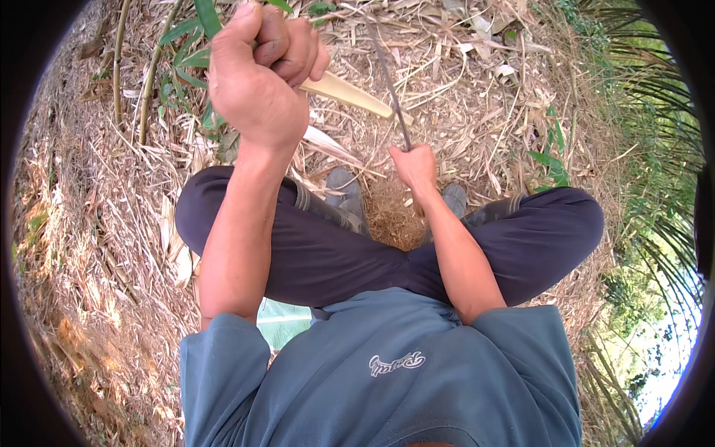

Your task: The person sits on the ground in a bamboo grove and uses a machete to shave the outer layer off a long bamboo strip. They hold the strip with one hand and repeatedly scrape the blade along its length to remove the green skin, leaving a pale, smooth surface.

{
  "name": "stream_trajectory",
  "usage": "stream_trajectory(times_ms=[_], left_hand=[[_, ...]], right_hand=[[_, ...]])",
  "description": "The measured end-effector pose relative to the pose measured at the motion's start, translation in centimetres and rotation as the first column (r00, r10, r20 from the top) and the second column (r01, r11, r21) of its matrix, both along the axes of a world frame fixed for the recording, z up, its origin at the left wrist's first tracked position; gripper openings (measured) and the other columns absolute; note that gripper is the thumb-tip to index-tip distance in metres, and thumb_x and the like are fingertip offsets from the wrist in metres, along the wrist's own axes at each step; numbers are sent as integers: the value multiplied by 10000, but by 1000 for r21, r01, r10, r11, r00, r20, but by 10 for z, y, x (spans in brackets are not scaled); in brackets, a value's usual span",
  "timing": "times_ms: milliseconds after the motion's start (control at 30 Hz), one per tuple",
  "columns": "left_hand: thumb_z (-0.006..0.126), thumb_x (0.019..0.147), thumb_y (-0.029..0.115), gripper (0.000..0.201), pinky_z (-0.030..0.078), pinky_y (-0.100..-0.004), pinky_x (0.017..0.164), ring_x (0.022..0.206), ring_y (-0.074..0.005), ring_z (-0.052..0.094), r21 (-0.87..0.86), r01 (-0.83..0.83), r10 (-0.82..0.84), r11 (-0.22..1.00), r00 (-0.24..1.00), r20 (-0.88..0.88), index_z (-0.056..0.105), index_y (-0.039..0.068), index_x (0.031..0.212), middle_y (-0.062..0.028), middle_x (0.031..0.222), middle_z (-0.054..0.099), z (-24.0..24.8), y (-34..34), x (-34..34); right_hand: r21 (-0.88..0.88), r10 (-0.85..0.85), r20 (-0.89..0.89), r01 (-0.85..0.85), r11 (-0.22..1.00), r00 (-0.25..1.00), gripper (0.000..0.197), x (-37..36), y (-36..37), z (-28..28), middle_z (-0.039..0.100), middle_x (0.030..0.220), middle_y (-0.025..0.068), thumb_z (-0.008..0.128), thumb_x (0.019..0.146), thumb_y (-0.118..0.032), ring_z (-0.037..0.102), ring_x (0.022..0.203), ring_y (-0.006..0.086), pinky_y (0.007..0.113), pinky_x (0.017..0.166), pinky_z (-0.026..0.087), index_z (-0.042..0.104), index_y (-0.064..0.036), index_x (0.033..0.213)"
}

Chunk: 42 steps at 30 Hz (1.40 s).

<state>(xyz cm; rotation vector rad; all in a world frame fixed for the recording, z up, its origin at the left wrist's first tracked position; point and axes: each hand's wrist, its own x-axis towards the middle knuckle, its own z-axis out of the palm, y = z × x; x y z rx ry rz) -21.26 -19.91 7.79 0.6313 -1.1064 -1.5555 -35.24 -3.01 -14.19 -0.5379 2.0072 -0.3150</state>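
Note:
My left hand [262, 78] is raised high at the upper left, its fingers closed around a pale bamboo strip [346, 94]. The strip slants down to the right out of my fist, and its far end meets a long, thin, dark blade [387, 74]. Low between my knees, my right hand [415, 167] is closed on the knife's handle, which the hand mostly hides. From there the blade points up and away from me, its tip hard to make out against the litter. Blade and strip cross just above my right hand.
My bent knees in dark trousers [514, 231] spread to both sides, with my shoes [344, 190] beyond. Fine shavings [395, 216] lie between the feet. Dry leaves and strips [469, 97] cover the ground. Thin green stems [153, 82] stand at the upper left; foliage [648, 149] lines the right.

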Motion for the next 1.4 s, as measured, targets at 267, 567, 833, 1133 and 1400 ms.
stream_trajectory(times_ms=[267,567,833,1133,1400], left_hand=[[323,1014,310,432,285,-319,538,498,-116,162,-4,-47,47,999,999,16,227,171,617,31,526,188,3,-1,-11],[324,996,276,399,292,-330,555,518,-127,184,31,-242,237,970,965,112,223,171,625,19,537,188,9,-9,-15],[330,1000,279,385,289,-343,568,555,-139,193,62,-375,366,925,922,125,218,164,649,12,555,176,-4,-32,-15],[338,1000,270,387,289,-330,559,534,-139,191,74,-430,415,900,897,154,219,171,645,9,551,182,5,-32,-15],[281,987,285,384,248,-310,507,490,-122,177,-63,-321,325,945,943,73,249,178,620,30,531,182,28,-21,7]], right_hand=[[-246,56,6,-52,968,998,375,10,-16,43,706,721,229,697,766,-331,691,641,333,438,668,549,742,36,825],[-29,-23,1,23,999,1000,468,2,5,-5,733,846,242,709,767,-378,724,775,352,435,741,567,740,64,919],[161,-16,-184,46,986,983,539,2,28,-48,716,1041,286,739,769,-436,701,999,422,462,914,543,741,46,1009],[248,-14,-184,60,967,983,581,3,46,-65,700,1118,287,716,795,-469,684,1067,413,463,932,534,733,58,1039],[107,-69,-138,84,991,988,501,12,25,-43,708,1036,305,708,795,-391,699,986,433,482,879,543,732,77,974]])
